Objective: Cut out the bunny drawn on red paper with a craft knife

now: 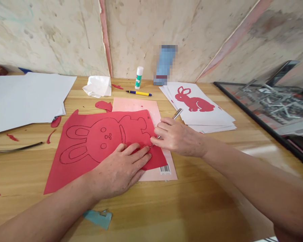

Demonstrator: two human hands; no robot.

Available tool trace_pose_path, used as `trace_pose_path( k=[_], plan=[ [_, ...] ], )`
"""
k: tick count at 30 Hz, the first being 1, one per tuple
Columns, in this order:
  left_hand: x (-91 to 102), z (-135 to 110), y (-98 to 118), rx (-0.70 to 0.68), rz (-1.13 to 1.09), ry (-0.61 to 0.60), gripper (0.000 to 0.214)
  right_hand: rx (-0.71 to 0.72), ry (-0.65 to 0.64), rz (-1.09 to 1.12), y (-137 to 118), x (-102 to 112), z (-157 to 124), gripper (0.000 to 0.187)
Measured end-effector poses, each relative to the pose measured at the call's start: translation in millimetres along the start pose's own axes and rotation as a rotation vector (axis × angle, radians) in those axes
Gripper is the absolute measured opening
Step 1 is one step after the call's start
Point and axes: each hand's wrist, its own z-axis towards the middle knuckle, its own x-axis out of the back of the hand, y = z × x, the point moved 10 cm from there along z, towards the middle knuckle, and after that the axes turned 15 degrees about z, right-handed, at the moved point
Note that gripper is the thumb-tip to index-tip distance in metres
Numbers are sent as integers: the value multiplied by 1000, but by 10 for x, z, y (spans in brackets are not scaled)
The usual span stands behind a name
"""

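Note:
A sheet of red paper (pixel 73 174) with a rabbit outline drawn in dark lines lies on the table, partly over a pale pink booklet (pixel 151 175) with a barcode. My left hand (pixel 121 164) rests flat on the lower part of the sheet, fingers stretched out, holding nothing. In my right hand (pixel 179 136) is a slim silver craft knife (pixel 177 113), pinched like a pen. Its handle points up and away. The working tip is mostly hidden by my fingers, close to the drawn feet at the sheet's right side. Both hands are near each other.
White sheets (pixel 27 101) lie at left. Behind stand crumpled tissue (pixel 98 86), a glue stick (pixel 138 78) and a yellow-blue pen (pixel 138 93). At right are papers with a red rabbit cut-out (pixel 200 103) and a black-edged tray (pixel 252 119). Red scraps (pixel 103 106) and a teal piece (pixel 99 218) are scattered.

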Motion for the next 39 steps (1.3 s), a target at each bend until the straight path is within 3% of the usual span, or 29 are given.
trace_pose_path(
  k=[6,18,39],
  plan=[
    [21,8,1,1,-22,-8,38,72,7,29,38,-74,7,27],
    [-11,24,-7,-1,-13,-43,38,140,149,124,104,-116,-54,27],
    [-17,19,0,-5,-20,-53,39,131,127,124,122,-120,-88,26]
  ],
)
